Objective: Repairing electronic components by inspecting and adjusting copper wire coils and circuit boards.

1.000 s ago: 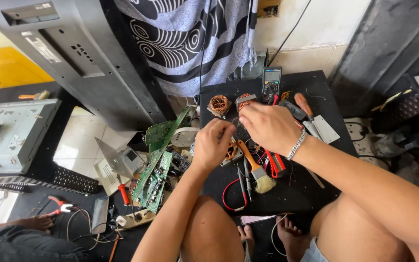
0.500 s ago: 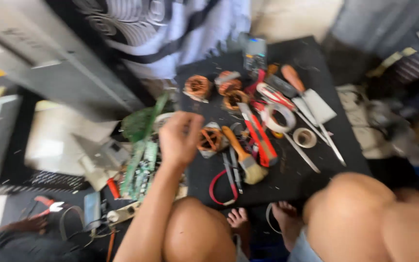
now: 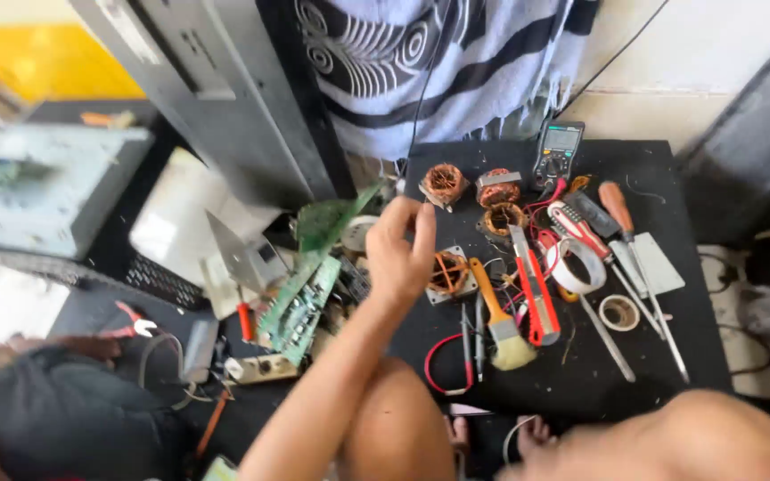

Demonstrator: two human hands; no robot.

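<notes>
The right hand has left the view; the left hand (image 3: 400,254), fingers loosely curled and holding nothing, hovers beside a copper-wound coil (image 3: 449,273) on the black tabletop (image 3: 670,356).

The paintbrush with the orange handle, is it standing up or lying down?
Lying down. The paintbrush rests flat on the black mat, bristles toward the person, beside the left hand.

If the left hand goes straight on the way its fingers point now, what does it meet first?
Probably the copper coil at the far side of the black mat; the left hand points up toward it, though its height above the mat is unclear.
</notes>
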